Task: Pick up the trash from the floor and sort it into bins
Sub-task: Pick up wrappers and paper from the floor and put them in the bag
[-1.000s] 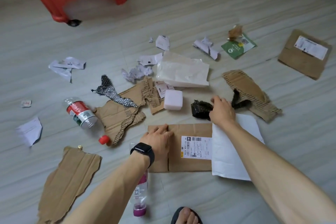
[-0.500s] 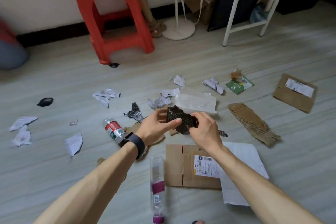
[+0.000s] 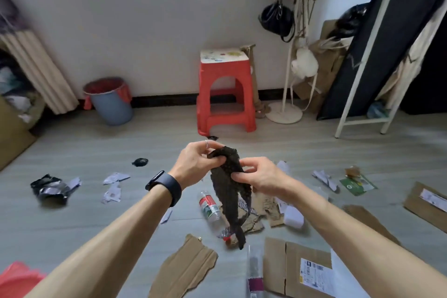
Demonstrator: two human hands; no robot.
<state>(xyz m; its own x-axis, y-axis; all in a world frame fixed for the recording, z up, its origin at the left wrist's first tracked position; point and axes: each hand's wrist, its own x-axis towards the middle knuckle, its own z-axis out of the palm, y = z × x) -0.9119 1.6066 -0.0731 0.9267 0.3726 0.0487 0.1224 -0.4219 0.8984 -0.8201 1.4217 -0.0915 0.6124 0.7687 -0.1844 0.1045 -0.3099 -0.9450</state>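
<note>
Blue bin (image 3: 112, 110), red liner (image 3: 125, 94): contents unseen | left hand (image 3: 193, 164), right hand (image 3: 262, 176) both pinched black mesh strip (image 3: 229, 192) | strip's lower end blurred.

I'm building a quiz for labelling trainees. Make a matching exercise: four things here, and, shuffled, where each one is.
1 black netting
2 red stool
3 blue bin
4 plastic bottle

A lying on the floor
B held by left hand and right hand
C at the wall, lined in red
D at the wall, pale top

Pairs: 1-B, 2-D, 3-C, 4-A
</note>
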